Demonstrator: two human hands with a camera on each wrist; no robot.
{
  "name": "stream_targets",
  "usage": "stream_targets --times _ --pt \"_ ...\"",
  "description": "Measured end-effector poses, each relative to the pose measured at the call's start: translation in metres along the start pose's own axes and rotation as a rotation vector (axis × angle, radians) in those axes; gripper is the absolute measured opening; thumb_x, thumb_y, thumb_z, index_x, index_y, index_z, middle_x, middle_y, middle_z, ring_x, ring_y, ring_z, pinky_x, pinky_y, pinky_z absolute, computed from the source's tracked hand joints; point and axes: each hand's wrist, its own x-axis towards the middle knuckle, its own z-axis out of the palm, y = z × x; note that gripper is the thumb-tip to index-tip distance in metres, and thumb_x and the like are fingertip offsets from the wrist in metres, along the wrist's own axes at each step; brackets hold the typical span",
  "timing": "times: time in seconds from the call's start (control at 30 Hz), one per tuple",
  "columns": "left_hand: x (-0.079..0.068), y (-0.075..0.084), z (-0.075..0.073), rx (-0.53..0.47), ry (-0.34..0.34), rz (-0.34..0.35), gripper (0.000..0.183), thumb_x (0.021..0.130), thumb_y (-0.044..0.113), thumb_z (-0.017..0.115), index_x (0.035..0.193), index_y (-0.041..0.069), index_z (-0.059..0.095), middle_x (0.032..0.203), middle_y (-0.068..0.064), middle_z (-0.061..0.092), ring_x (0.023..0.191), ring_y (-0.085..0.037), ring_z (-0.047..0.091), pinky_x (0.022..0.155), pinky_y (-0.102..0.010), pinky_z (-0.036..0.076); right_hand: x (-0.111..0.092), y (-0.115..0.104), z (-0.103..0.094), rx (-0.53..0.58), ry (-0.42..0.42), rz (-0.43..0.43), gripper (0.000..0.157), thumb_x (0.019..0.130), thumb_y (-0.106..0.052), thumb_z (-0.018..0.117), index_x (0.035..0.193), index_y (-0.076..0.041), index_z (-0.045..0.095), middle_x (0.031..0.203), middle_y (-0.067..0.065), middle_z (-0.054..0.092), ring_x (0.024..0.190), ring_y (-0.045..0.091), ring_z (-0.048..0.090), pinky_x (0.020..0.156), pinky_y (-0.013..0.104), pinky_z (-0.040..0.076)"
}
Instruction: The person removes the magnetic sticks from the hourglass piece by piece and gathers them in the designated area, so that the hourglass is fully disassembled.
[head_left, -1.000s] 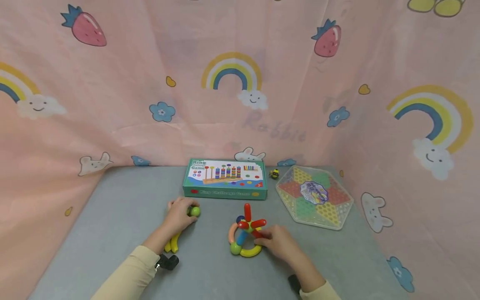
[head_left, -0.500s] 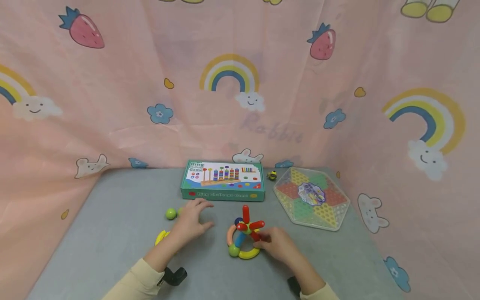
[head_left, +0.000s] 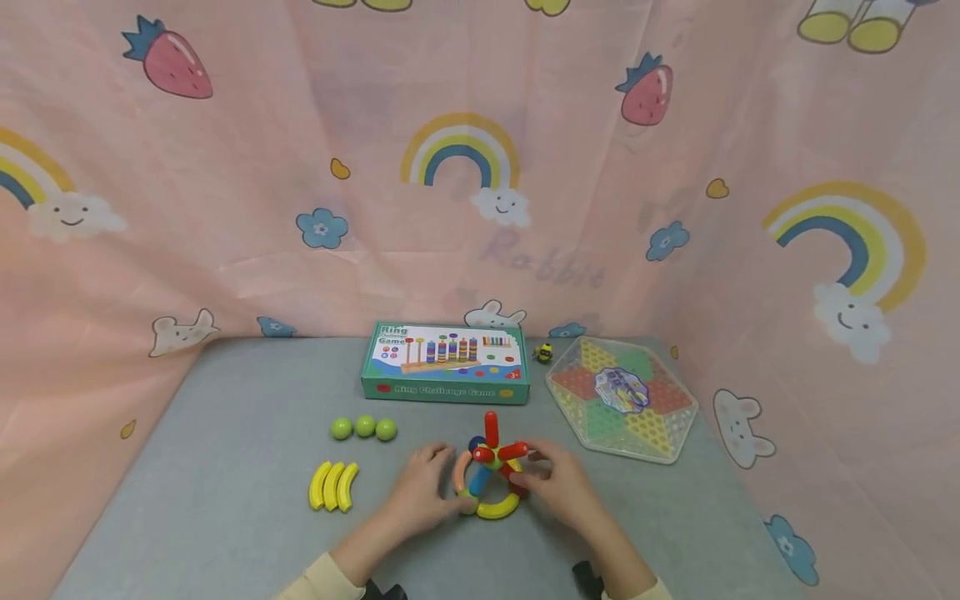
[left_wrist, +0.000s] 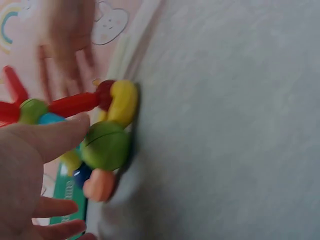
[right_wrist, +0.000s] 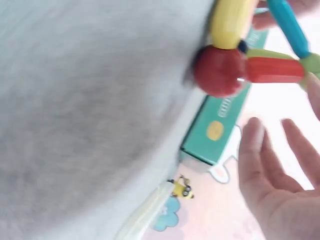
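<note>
Grey tabletop, ball-and-rod model standing between left hand and right hand, both spread, gripping nothing; looks light, stiff, smooth, joints probably separable, so best held low by green ball and red ball.

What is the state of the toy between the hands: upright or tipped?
The toy is upright: its ring rests on the table, and one red stick points up.

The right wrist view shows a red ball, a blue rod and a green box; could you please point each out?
Red ball (right_wrist: 219, 71): right wrist view, middle of its rounded surface.
Blue rod (right_wrist: 289, 27): right wrist view, middle of its visible length.
Green box (right_wrist: 212, 115): right wrist view, on its printed side.
</note>
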Motion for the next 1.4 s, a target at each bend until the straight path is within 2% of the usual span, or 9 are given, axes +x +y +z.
stream_targets --times 0.13,0.2,0.4,0.6,0.9,1.07,1.13,1.3,1.4 --pt "0.0 0.002 0.009 -0.021 0.011 -0.003 0.079 0.08 0.047 0.083 0.138 0.0 0.057 0.141 -0.018 0.055 0.132 -0.039 0.046 0.107 -0.059 0.042 -0.009 -0.006 -0.006 0.218 0.035 -0.063 0.047 0.085 -0.022 0.082 0.129 -0.019 0.068 0.126 0.005 0.066 0.116 0.035 0.063 0.085 0.033 0.06" --pt "0.0 0.003 0.011 -0.017 0.013 0.008 0.076 0.081 0.045 0.082 0.138 0.0 0.058 0.138 -0.016 0.057 0.13 -0.037 0.047 0.107 -0.057 0.042 -0.012 -0.009 -0.008 0.291 0.033 -0.084 0.043 0.085 -0.023 0.082 0.126 -0.021 0.069 0.124 0.003 0.067 0.115 0.033 0.063 0.085 0.03 0.059" --pt "-0.003 0.002 0.017 0.057 0.015 0.032 0.074 0.084 0.049 0.078 0.14 0.005 0.058 0.139 -0.011 0.061 0.128 -0.03 0.052 0.107 -0.053 0.044 -0.014 -0.017 -0.007 0.373 0.042 -0.105 0.034 0.087 -0.02 0.081 0.12 -0.022 0.072 0.122 0.001 0.069 0.111 0.021 0.065 0.087 0.024 0.057" --pt "-0.007 0.003 0.019 0.091 0.018 0.02 0.074 0.086 0.052 0.075 0.142 0.008 0.057 0.141 -0.009 0.06 0.13 -0.029 0.052 0.107 -0.053 0.045 -0.008 -0.017 0.0 0.377 0.001 -0.065 0.038 0.089 -0.025 0.078 0.124 -0.014 0.069 0.124 0.007 0.068 0.1 0.023 0.072 0.086 0.031 0.059" --pt "-0.008 0.007 0.018 0.114 0.001 0.006 0.075 0.088 0.054 0.072 0.143 0.006 0.055 0.143 -0.009 0.059 0.132 -0.028 0.051 0.109 -0.052 0.044 -0.001 -0.014 0.002 0.284 0.03 -0.016 0.033 0.091 -0.035 0.075 0.116 -0.015 0.073 0.113 0.002 0.073 0.106 0.019 0.066 0.09 0.037 0.058" --pt "-0.008 0.007 0.02 0.186 0.021 0.013 0.075 0.089 0.054 0.07 0.143 0.006 0.055 0.143 -0.01 0.059 0.133 -0.029 0.052 0.108 -0.051 0.046 0.003 -0.011 0.002 0.304 0.013 0.016 0.041 0.093 -0.039 0.071 0.12 -0.009 0.07 0.109 0.002 0.074 0.103 0.018 0.068 0.091 0.038 0.058" --pt "-0.008 0.008 0.021 0.221 0.029 0.023 0.074 0.089 0.054 0.069 0.143 0.005 0.055 0.143 -0.011 0.059 0.133 -0.03 0.052 0.107 -0.051 0.046 0.003 -0.012 0.0 0.33 0.017 0.02 0.04 0.095 -0.038 0.069 0.121 -0.006 0.069 0.108 0.004 0.074 0.101 0.019 0.069 0.091 0.039 0.058" --pt "-0.008 0.011 0.022 0.274 0.041 0.041 0.078 0.088 0.058 0.069 0.143 0.005 0.055 0.141 -0.011 0.059 0.13 -0.029 0.054 0.104 -0.051 0.048 0.0 -0.014 -0.011 0.346 0.024 -0.023 0.032 0.099 -0.031 0.066 0.122 -0.009 0.067 0.108 0.007 0.071 0.1 0.025 0.069 0.091 0.041 0.058" --pt "-0.009 0.01 0.023 0.312 0.048 0.057 0.081 0.087 0.061 0.069 0.143 0.005 0.054 0.14 -0.01 0.059 0.128 -0.028 0.054 0.103 -0.05 0.049 -0.002 -0.01 -0.02 0.343 0.021 -0.043 0.037 0.097 -0.03 0.068 0.128 -0.012 0.058 0.106 0.009 0.071 0.099 0.031 0.07 0.09 0.037 0.059"
